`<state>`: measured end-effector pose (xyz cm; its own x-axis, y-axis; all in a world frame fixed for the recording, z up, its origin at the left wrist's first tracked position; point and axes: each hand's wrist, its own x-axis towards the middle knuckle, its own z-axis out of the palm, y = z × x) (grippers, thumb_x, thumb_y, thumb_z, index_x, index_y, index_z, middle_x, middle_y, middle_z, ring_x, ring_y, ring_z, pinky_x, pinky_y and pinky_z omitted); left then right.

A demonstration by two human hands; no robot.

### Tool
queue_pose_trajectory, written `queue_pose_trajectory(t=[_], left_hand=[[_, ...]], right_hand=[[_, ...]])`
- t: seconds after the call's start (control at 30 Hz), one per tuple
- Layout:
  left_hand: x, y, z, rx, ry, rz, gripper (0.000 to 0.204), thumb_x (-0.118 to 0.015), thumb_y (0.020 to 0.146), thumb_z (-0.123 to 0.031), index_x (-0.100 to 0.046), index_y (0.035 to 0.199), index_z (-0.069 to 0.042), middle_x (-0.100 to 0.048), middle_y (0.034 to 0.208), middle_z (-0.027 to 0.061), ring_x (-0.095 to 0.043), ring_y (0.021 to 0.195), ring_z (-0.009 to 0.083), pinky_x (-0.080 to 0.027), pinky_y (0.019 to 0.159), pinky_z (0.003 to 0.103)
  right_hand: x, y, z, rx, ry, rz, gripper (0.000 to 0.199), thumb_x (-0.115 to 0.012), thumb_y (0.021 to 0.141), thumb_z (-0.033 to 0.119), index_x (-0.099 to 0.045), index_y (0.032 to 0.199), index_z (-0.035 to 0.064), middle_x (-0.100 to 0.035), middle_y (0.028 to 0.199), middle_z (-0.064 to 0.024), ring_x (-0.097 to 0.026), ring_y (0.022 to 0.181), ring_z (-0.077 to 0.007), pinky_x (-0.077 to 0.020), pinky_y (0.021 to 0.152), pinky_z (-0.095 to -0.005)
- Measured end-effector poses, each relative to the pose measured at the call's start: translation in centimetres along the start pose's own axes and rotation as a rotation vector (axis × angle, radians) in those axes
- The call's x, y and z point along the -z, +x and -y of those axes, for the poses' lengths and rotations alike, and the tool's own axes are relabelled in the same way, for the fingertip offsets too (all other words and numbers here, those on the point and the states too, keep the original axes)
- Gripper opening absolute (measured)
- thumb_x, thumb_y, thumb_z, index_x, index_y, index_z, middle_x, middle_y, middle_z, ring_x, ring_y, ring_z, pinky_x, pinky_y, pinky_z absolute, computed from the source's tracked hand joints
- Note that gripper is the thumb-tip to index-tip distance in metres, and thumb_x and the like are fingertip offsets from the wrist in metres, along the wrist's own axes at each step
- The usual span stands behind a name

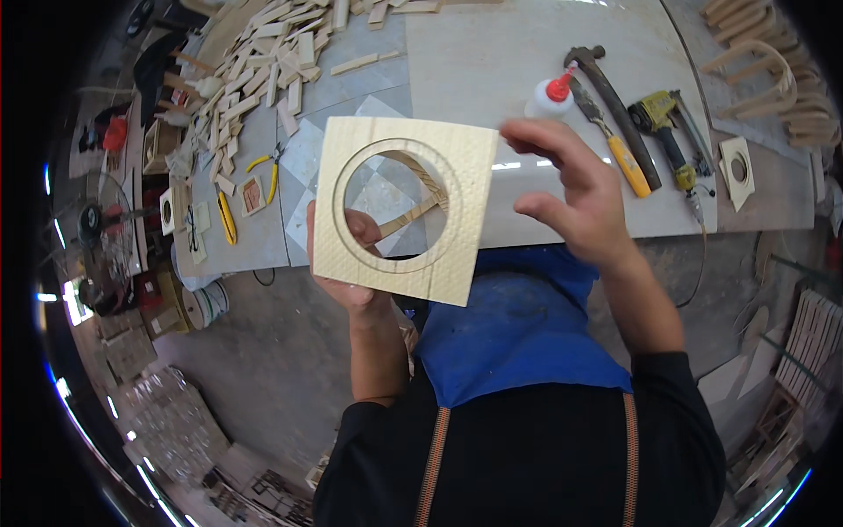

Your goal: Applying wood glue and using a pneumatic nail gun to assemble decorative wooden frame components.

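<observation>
Up close, a pale square wooden panel with a large round, stepped hole is held tilted above the table's near edge. My left hand grips it from behind at its lower left, and some fingers show through the hole. Inside the hole, wooden strips meet at a corner behind the panel. To the right of the panel, my right hand is raised with thumb and fingers apart, holding nothing. Just beyond it stands a white glue bottle with a red cap.
A hammer, a yellow-handled chisel and a yellow-green power tool lie at the right. Small wood pieces are heaped far left, above pliers and a yellow cutter. Curved wooden parts sit far right, above another holed panel.
</observation>
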<state>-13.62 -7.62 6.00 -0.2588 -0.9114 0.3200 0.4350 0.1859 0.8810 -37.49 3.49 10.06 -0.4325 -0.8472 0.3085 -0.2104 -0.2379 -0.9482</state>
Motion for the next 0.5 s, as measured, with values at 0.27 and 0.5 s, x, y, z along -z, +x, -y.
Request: queue_pose_trajectory(t=[0.27,0.5], left_hand=[[0.6,1.2,-0.5,-0.004,0.098,0.039,0.118,-0.084,0.058,-0.071,-0.046,0.141,0.004,-0.054,0.082,0.0022,-0.054,0.071,0.0135,-0.047,0.062,0.026],[0.9,1.1,-0.6,0.033,0.155,0.036,0.115,-0.081,0.054,-0.080,-0.051,0.129,0.003,-0.054,0.081,0.0010,-0.055,0.072,0.0128,-0.048,0.065,0.027]], right_hand=[[-0.1,2.8,0.4,-0.027,0.266,0.307,0.071,-0.087,0.072,0.016,-0.061,0.137,0.0041,-0.065,0.131,-0.0120,-0.061,0.118,-0.0234,-0.0456,0.108,-0.0344],[-0.4,3.1,-0.1,-0.002,0.321,0.303,0.059,-0.087,0.069,0.010,-0.070,0.126,0.0065,-0.069,0.122,-0.0101,-0.064,0.110,-0.0210,-0.0489,0.102,-0.0318]])
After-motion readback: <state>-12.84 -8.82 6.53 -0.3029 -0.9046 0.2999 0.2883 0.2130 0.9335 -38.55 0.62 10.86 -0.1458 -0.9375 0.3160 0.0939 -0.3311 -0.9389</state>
